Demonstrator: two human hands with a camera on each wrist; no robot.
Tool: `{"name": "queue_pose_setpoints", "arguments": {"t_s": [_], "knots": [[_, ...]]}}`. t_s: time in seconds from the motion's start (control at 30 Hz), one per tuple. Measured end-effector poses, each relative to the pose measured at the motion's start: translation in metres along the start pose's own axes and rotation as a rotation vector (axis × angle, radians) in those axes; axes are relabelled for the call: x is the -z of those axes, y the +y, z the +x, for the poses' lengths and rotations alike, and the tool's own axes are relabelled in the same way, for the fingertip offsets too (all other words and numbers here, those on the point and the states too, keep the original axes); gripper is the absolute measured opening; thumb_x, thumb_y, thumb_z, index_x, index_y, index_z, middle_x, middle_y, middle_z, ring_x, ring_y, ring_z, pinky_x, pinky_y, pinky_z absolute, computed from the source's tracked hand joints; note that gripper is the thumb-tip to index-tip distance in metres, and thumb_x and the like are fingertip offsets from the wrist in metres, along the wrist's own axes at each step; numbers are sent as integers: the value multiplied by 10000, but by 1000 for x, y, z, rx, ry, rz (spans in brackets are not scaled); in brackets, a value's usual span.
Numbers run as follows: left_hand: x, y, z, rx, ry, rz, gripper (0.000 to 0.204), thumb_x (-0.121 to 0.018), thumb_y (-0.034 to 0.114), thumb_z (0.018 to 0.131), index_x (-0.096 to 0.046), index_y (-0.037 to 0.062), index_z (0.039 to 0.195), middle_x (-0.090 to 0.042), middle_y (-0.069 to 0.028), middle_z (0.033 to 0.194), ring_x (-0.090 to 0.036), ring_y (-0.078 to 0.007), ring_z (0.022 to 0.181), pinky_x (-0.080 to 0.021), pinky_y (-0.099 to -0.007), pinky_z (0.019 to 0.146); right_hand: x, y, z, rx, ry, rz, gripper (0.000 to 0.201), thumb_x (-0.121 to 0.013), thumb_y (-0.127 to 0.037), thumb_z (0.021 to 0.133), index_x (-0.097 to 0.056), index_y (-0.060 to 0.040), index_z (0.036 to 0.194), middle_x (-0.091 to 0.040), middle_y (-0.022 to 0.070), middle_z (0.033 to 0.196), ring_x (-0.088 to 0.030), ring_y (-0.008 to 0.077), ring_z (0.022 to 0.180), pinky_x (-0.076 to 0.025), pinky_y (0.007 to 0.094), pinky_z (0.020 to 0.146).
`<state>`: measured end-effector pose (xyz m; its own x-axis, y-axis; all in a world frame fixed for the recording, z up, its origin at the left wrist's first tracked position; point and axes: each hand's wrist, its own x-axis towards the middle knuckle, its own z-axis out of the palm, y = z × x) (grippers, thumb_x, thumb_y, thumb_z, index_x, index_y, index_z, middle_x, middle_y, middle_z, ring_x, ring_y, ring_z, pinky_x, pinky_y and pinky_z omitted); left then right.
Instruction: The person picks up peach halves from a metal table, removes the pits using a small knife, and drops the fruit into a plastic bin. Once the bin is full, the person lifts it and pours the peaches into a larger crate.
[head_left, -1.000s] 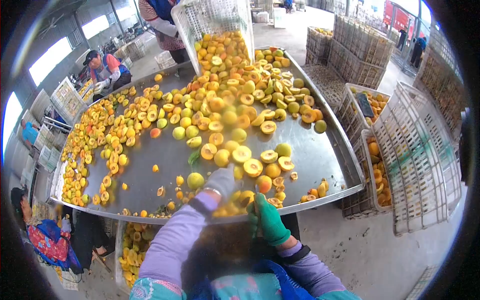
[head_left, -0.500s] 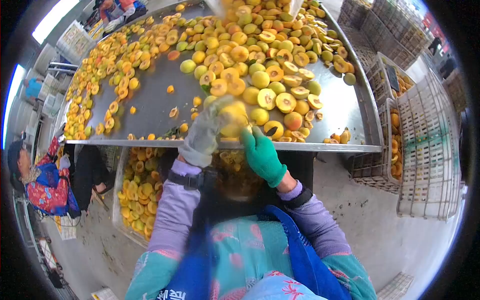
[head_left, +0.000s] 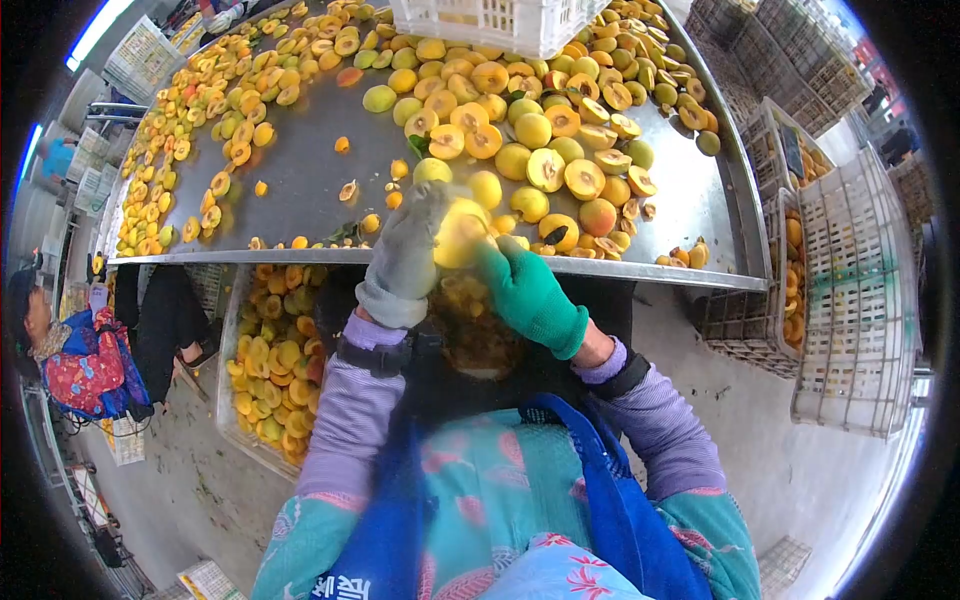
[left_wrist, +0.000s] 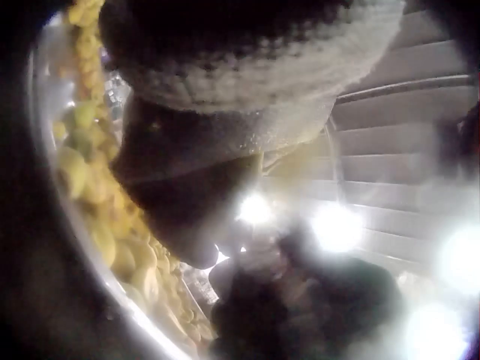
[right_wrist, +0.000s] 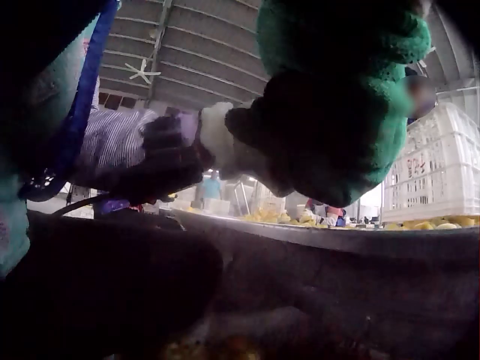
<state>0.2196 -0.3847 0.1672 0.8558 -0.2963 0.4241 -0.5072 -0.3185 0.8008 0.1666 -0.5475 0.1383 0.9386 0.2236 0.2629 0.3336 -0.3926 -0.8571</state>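
Observation:
In the head view my left hand (head_left: 412, 240), in a grey glove, holds a yellow peach (head_left: 461, 234) at the near edge of the metal table (head_left: 310, 190); the fruit is blurred. Against its right side is my right hand (head_left: 530, 295), green-gloved, with fingers curled. The small knife seen in that hand a second ago is now hidden by the glove and blur. Just beyond lie whole and halved yellow peaches (head_left: 546, 170), some halves showing their pits. The right wrist view shows the green glove (right_wrist: 337, 127) large and dark, close to the left hand's pale cuff (right_wrist: 217, 135).
A white plastic crate (head_left: 500, 22) stands at the table's far side. Below the table on the left, another crate holds peach pieces (head_left: 275, 365). Upright crates (head_left: 855, 300) and fruit-filled ones line the right. A seated person (head_left: 90, 350) is at the left.
My left hand has drawn back from the fruit pile with a peach, bringing it against the right hand. At the far side, the tilted crate that was pouring fruit has come down. The view has tipped downward.

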Motion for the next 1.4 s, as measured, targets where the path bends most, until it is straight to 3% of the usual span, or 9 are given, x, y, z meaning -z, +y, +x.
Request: {"name": "queue_pose_setpoints", "arguments": {"t_s": [0.23,0.3,0.4,0.6,0.7,0.8,1.2,1.33,1.4], "knots": [[-21,5,0,171,192,-259,236,-488,263,987,-594,53,997,-583,-32,846,-538,-117,766,-448,-267,687,-36,9,2,106,133,13,262,-409,-217,986,-559,-8,1037,-577,132,749,-551,234,638,-438,364,547],[-29,2,-3,142,292,-230,251,-486,280,988,-592,52,987,-565,-13,823,-515,-102,735,-436,-258,658,-27,-11,2,-502,7,576,339,-430,-300,991,-583,-11,904,-537,54,670,-515,173,599,-433,334,538],[-22,-2,-2,150,156,-432,245,-498,265,983,-588,37,976,-579,-13,811,-526,-98,718,-441,-264,638,-29,14,1,426,248,-186,267,-427,-105,952,-500,41,1163,-554,205,675,-530,305,527,-431,408,475],[-26,-1,-3,382,176,-556,215,-586,241,939,-625,39,1003,-671,-58,894,-610,-109,820,-504,-247,732,-29,-37,0,-868,-14,1157,319,-440,-211,971,-514,82,1073,-476,114,506,-456,187,370,-394,370,371],[-26,-4,-2,493,113,-552,210,-618,229,914,-684,33,952,-678,-34,885,-609,-88,787,-494,-227,721,-32,-12,-9,-80,-15,491,465,-400,-377,994,-583,32,872,-479,67,514,-459,164,378,-372,337,351],[-22,4,8,555,21,-393,191,-622,205,904,-688,27,925,-673,-18,855,-603,-77,769,-490,-221,696,-24,-26,-7,-747,-131,1278,389,-389,-362,1005,-568,-35,895,-539,14,601,-478,107,456,-372,256,411],[-17,-8,13,327,-39,-61,182,-596,76,843,-663,42,1008,-666,-76,935,-643,-182,821,-522,-291,716,-40,24,11,232,27,-281,179,-513,-119,896,-518,1,1028,-583,129,682,-593,296,546,-440,364,448],[-17,-21,17,-104,-95,415,242,-595,34,798,-659,46,1031,-666,-102,976,-658,-225,853,-534,-310,735,-47,21,14,16,84,279,511,-337,-447,953,-551,12,884,-535,117,573,-555,257,464,-435,378,405],[-31,-24,16,389,97,-6,216,-611,52,803,-669,43,1011,-671,-90,939,-653,-192,815,-529,-285,707,-42,-1,17,-338,58,535,618,-291,-533,978,-551,12,849,-527,96,550,-539,224,421,-429,380,369]]}}
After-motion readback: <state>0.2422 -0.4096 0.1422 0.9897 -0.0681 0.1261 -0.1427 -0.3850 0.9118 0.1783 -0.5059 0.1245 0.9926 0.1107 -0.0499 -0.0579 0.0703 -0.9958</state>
